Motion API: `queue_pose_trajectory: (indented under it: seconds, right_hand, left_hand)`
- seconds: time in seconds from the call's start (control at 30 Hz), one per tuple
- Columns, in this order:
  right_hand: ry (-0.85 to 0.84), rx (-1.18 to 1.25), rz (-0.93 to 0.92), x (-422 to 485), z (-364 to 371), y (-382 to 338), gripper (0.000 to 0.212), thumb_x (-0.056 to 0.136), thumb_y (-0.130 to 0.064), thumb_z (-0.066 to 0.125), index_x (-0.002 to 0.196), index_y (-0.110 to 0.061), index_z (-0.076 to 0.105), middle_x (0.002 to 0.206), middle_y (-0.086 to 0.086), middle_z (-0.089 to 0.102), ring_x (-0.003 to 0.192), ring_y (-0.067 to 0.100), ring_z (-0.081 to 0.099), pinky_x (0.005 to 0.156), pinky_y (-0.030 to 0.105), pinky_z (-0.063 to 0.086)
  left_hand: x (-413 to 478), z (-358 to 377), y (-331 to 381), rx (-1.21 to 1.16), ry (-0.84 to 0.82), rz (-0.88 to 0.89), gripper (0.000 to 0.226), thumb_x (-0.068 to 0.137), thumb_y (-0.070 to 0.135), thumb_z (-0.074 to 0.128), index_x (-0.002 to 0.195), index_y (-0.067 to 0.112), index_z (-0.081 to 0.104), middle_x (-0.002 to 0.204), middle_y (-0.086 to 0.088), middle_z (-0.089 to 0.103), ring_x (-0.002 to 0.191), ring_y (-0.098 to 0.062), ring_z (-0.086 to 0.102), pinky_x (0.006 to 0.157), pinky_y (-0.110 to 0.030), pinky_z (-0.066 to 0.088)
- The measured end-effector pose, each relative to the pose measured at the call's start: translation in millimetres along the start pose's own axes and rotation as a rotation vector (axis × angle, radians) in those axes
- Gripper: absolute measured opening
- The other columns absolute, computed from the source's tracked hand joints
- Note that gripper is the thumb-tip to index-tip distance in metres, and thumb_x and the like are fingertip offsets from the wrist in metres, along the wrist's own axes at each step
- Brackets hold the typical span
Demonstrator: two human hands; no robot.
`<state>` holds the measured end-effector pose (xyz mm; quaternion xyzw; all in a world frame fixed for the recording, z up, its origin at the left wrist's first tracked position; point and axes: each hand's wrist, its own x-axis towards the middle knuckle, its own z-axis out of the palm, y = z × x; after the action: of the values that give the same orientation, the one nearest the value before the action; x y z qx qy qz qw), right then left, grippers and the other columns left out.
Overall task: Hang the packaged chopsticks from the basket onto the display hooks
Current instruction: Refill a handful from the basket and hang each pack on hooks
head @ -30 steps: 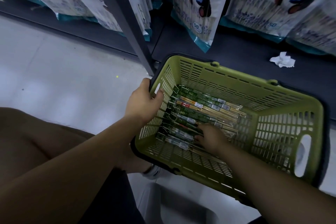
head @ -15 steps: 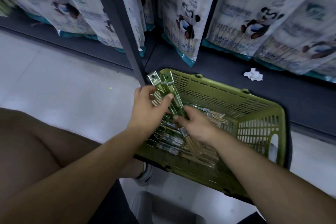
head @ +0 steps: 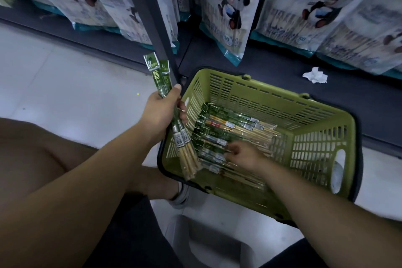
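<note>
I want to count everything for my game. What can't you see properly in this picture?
In the head view:
Display hooks: cut off by the top edge, above the panda bags.
Right hand: its fingers are too blurred to tell whether they pinch a pack in the basket.
Held packs in the left hand: overlapping, count unclear; print too small.

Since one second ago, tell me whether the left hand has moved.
Yes. The left hand left the basket rim and rose beside it, toward the shelf post, gripping chopstick packs.
</note>
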<state>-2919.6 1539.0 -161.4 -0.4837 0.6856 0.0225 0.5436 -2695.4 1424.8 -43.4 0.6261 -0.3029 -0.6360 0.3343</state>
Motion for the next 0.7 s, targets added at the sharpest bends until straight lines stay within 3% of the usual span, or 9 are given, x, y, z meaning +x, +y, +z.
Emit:
queue_pose_trajectory:
  seconds: [0.17,0.23,0.33,0.47,0.7]
  right_hand:
    - [-0.038,-0.295,-0.023,14.2,29.3,28.4,0.051,0.089,-0.047,0.073,0.131,-0.023,0.059,0.129,0.006,0.063,0.111,0.025,0.059,0.082,0.028,0.045]
    - [-0.026,-0.381,-0.056,15.2,34.8,30.2,0.05,0.087,-0.052,0.073,0.127,-0.025,0.059,0.127,0.005,0.062,0.11,0.025,0.058,0.085,0.031,0.048]
    - [-0.035,-0.368,-0.075,13.9,39.2,32.0,0.047,0.086,-0.049,0.074,0.123,-0.026,0.058,0.124,0.003,0.062,0.108,0.023,0.057,0.09,0.036,0.051]
    - [-0.065,-0.381,-0.143,13.8,35.5,36.2,0.04,0.087,-0.05,0.072,0.117,-0.026,0.06,0.113,0.0,0.053,0.096,0.019,0.053,0.077,0.031,0.043]
    - [-0.126,-0.449,-0.099,15.9,32.2,29.2,0.037,0.091,-0.045,0.07,0.119,-0.022,0.065,0.114,0.005,0.063,0.094,0.021,0.058,0.074,0.031,0.045]
  left_hand:
    - [8.2,1.4,-10.8,0.057,-0.046,0.061,0.027,0.098,0.021,0.07,0.082,0.01,0.051,0.061,-0.005,0.054,0.048,-0.022,0.053,0.054,-0.034,0.054]
    - [10.6,1.9,-13.0,0.128,-0.083,0.103,0.026,0.097,0.019,0.071,0.083,0.009,0.052,0.061,-0.005,0.054,0.048,-0.023,0.055,0.057,-0.035,0.056]
    - [11.2,1.5,-13.6,0.166,-0.104,0.129,0.024,0.097,0.017,0.071,0.087,0.007,0.052,0.063,-0.005,0.054,0.05,-0.022,0.057,0.058,-0.037,0.057]
    - [8.9,4.0,-13.3,0.181,-0.101,0.146,0.023,0.098,0.016,0.07,0.097,0.006,0.049,0.066,-0.009,0.053,0.05,-0.022,0.056,0.058,-0.037,0.058]
    - [8.2,5.8,-12.5,0.19,-0.089,0.146,0.025,0.099,0.014,0.069,0.106,0.005,0.047,0.068,-0.013,0.052,0.052,-0.023,0.056,0.063,-0.046,0.061]
